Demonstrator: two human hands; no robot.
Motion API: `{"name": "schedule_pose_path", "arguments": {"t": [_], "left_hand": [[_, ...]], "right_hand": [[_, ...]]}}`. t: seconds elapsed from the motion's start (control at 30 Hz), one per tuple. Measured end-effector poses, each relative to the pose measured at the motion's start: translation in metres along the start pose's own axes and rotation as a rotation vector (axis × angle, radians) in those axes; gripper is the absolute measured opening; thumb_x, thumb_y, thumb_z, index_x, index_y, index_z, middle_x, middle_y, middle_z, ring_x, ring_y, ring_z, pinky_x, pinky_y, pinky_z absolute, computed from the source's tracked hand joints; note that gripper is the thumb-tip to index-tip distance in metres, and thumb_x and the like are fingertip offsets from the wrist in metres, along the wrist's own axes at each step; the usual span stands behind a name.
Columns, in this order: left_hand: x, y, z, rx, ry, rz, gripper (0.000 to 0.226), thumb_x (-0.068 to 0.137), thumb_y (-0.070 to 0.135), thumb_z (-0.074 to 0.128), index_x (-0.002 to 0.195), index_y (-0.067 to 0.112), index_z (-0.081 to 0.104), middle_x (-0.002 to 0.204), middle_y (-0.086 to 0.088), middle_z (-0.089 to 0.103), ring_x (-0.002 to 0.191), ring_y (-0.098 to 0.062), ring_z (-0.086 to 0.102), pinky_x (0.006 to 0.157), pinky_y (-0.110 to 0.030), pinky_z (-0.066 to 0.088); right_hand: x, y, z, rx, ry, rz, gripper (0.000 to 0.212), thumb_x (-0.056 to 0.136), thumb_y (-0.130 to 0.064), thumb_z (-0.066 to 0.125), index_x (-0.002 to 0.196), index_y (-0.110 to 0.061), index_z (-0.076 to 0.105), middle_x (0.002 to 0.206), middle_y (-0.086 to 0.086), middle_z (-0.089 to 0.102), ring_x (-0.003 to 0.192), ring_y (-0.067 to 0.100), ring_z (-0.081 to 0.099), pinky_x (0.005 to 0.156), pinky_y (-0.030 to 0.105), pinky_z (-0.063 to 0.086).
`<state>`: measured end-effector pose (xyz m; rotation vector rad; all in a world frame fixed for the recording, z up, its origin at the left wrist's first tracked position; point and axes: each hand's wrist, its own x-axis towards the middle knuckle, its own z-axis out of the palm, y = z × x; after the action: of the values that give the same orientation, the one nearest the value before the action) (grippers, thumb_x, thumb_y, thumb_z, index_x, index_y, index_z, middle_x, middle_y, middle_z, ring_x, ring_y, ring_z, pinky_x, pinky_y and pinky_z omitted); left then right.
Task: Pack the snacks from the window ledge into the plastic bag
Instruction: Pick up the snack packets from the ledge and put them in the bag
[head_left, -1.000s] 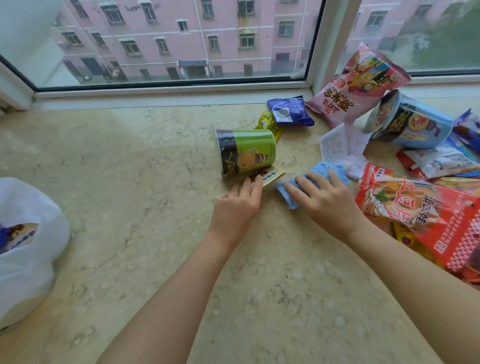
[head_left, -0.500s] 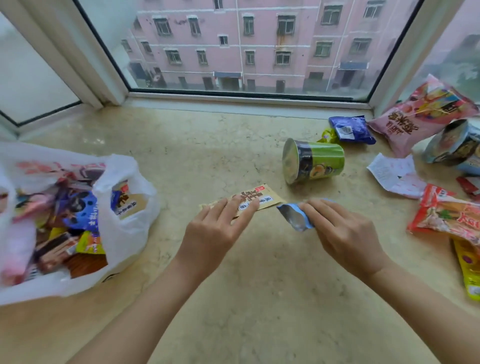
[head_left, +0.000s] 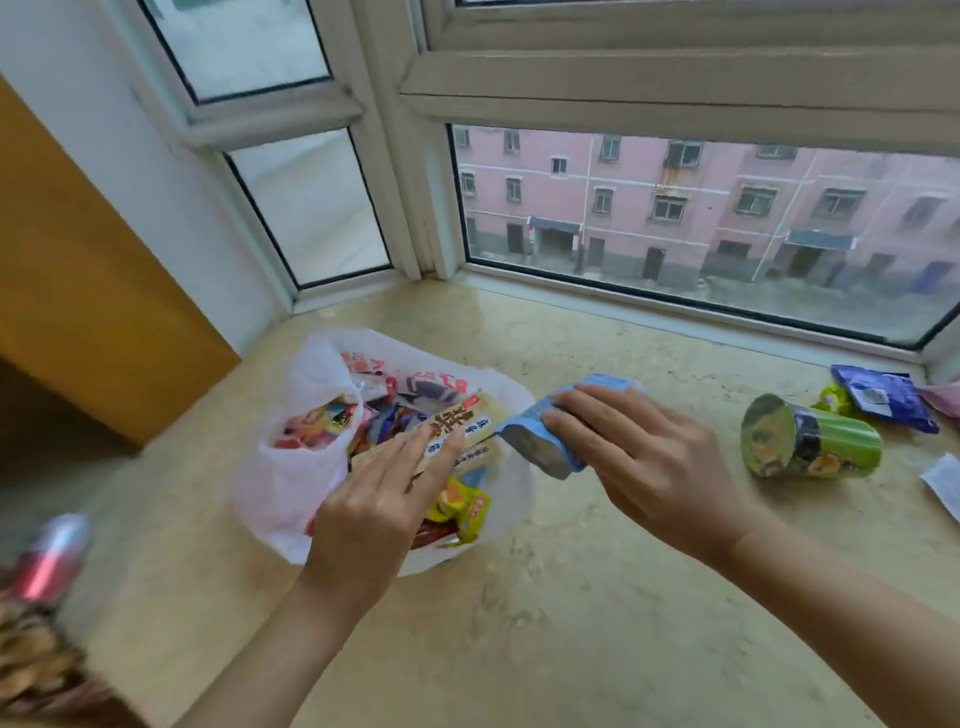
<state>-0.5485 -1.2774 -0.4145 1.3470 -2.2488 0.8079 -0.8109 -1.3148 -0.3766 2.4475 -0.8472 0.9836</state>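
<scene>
Over plastic bag mouth: my left hand pinches tan packet; right hand grips blue packet beside it. I'd release both low, inside the rim

Both hands are travelling leftward from the middle of the ledge toward the plastic bag, which was off at the left edge a second ago and is now lying right under them. The left hand is carrying the tan packet over the bag's open mouth, lifted off the marble. The right hand is bringing the blue packet up beside the bag, leaving the green cup well behind it.
</scene>
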Motion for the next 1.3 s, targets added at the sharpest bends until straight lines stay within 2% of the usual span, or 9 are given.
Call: {"name": "schedule_pose_path", "arguments": {"t": [0.13, 0.3, 0.53, 0.7, 0.9, 0.97, 1.07, 1.2, 1.3], "left_hand": [[-0.026, -0.031, 0.037, 0.032, -0.145, -0.063, 0.069, 0.064, -0.009, 0.075, 0.126, 0.018, 0.058, 0.110, -0.012, 0.070, 0.092, -0.025, 0.071, 0.065, -0.032, 0.057], [-0.031, -0.034, 0.097, 0.083, -0.316, 0.002, 0.035, 0.065, 0.010, 0.081, 0.096, 0.018, 0.071, 0.076, -0.009, 0.067, 0.067, -0.024, 0.065, 0.054, -0.031, 0.054], [-0.083, -0.050, 0.134, 0.055, -0.396, -0.075, 0.039, 0.090, 0.036, 0.050, 0.120, 0.017, 0.066, 0.111, -0.009, 0.067, 0.098, -0.029, 0.066, 0.083, -0.038, 0.055], [-0.087, -0.076, 0.128, 0.003, -0.371, -0.140, 0.045, 0.073, 0.015, 0.075, 0.117, 0.011, 0.068, 0.129, -0.008, 0.062, 0.121, -0.026, 0.057, 0.100, -0.041, 0.039], [-0.083, -0.077, 0.130, -0.020, -0.343, -0.130, 0.042, 0.075, 0.003, 0.061, 0.116, 0.003, 0.068, 0.127, -0.012, 0.063, 0.119, -0.027, 0.059, 0.097, -0.041, 0.047], [-0.078, -0.074, 0.130, -0.005, -0.343, -0.184, 0.042, 0.080, 0.003, 0.045, 0.116, -0.001, 0.066, 0.123, -0.014, 0.064, 0.117, -0.029, 0.060, 0.094, -0.041, 0.049], [-0.066, -0.064, 0.126, -0.049, -0.361, -0.239, 0.039, 0.083, 0.011, 0.049, 0.118, 0.002, 0.066, 0.126, -0.013, 0.063, 0.117, -0.031, 0.059, 0.090, -0.041, 0.050], [-0.048, -0.039, 0.113, -0.162, -0.347, -0.278, 0.041, 0.089, 0.025, 0.048, 0.123, 0.009, 0.063, 0.130, -0.008, 0.061, 0.120, -0.027, 0.058, 0.089, -0.040, 0.050], [-0.031, -0.020, 0.102, -0.192, -0.318, -0.248, 0.042, 0.089, 0.028, 0.051, 0.126, 0.011, 0.062, 0.130, -0.005, 0.061, 0.120, -0.024, 0.057, 0.089, -0.040, 0.050]], "right_hand": [[0.049, -0.017, 0.030, 0.002, 0.000, -0.117, 0.033, 0.100, -0.008, 0.039, 0.111, -0.008, 0.070, 0.112, 0.010, 0.069, 0.102, 0.028, 0.066, 0.072, 0.038, 0.054], [0.071, -0.041, 0.095, 0.010, -0.046, -0.215, 0.020, 0.095, -0.009, 0.054, 0.109, -0.010, 0.069, 0.109, 0.010, 0.069, 0.099, 0.029, 0.066, 0.067, 0.039, 0.052], [0.053, -0.064, 0.178, 0.015, -0.161, -0.219, 0.021, 0.095, -0.007, 0.051, 0.110, -0.011, 0.065, 0.104, 0.008, 0.068, 0.096, 0.028, 0.065, 0.064, 0.038, 0.051], [0.030, -0.066, 0.213, 0.011, -0.280, -0.193, 0.030, 0.094, -0.004, 0.036, 0.117, -0.013, 0.053, 0.106, 0.008, 0.067, 0.094, 0.028, 0.065, 0.064, 0.037, 0.052], [0.010, -0.062, 0.215, 0.056, -0.557, -0.047, 0.067, 0.065, -0.023, 0.082, 0.128, -0.017, 0.060, 0.128, 0.009, 0.062, 0.110, 0.029, 0.063, 0.067, 0.037, 0.059], [0.005, -0.063, 0.213, 0.057, -0.630, -0.036, 0.062, 0.073, -0.042, 0.074, 0.130, -0.020, 0.059, 0.132, 0.007, 0.060, 0.115, 0.027, 0.061, 0.071, 0.035, 0.059], [0.002, -0.065, 0.203, 0.057, -0.691, 0.098, 0.057, 0.086, -0.056, 0.043, 0.129, -0.021, 0.060, 0.133, 0.006, 0.058, 0.118, 0.025, 0.059, 0.082, 0.040, 0.056], [0.001, -0.065, 0.178, 0.026, -0.599, 0.248, 0.058, 0.074, -0.045, 0.075, 0.124, -0.019, 0.061, 0.129, 0.007, 0.062, 0.117, 0.023, 0.060, 0.090, 0.046, 0.051], [-0.008, -0.056, 0.147, -0.032, -0.518, 0.272, 0.053, 0.078, -0.039, 0.071, 0.125, -0.017, 0.061, 0.130, 0.006, 0.061, 0.119, 0.024, 0.058, 0.094, 0.046, 0.049]]}}
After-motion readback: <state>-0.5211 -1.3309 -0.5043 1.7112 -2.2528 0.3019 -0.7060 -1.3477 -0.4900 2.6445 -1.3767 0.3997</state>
